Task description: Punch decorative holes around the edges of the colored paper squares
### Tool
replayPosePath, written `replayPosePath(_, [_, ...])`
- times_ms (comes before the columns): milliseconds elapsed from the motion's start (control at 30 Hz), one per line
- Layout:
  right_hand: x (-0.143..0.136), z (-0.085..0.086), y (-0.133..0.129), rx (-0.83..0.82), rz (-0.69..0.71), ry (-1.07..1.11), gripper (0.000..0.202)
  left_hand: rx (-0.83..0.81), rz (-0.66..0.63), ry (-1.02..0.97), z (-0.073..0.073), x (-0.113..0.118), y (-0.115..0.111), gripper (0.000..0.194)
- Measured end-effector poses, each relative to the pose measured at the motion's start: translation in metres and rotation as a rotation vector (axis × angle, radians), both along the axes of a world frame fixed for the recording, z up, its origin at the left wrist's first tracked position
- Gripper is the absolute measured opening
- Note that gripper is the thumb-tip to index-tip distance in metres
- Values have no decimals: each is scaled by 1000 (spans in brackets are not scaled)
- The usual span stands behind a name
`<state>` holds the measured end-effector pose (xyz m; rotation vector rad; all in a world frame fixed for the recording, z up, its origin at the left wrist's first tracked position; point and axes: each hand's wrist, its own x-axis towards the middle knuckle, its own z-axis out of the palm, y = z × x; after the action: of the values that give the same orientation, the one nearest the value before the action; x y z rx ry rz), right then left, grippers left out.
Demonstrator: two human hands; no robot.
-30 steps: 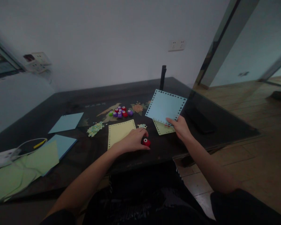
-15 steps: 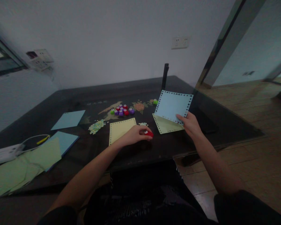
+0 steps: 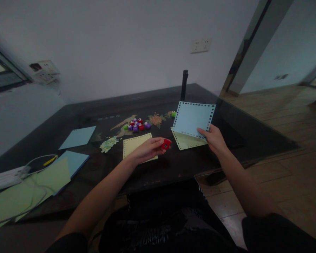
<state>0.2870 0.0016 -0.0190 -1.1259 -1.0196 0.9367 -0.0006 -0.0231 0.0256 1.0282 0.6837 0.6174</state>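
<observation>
In my left hand a red craft hole punch is gripped between thumb and fingers, above the dark table. Under that hand lies a yellow paper sheet with small punched shapes along its edges. My right hand pinches the lower right corner of a blue paper sheet, which is tilted up and has a punched border. Beneath it rests a pale yellow-green punched sheet, partly covered by the blue one.
Several coloured punches cluster mid-table, left of a lone green one. Paper bits lie in a pile. At left are a blue sheet, stacked green sheets and a power strip. A black upright post stands at the back.
My left hand has lifted the red punch slightly and turned it, so another side of it shows. My right hand and the blue sheet stay nearly in place.
</observation>
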Motion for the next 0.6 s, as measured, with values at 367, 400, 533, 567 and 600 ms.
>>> replayPosePath(367, [11,5,-7,-13,-82,182,36,172,77,77,6,6,21,28])
replayPosePath(400, [13,5,-9,-11,-95,191,36,198,83,89,7,7,28,28])
replayPosePath(533, [20,2,-15,-8,-136,204,35,267,118,169,8,23,72,27])
replayPosePath(567, [20,2,-16,-15,-136,212,35,300,121,196,7,30,85,24])
replayPosePath(600, [20,2,-17,-22,-132,225,35,341,139,234,6,38,98,22])
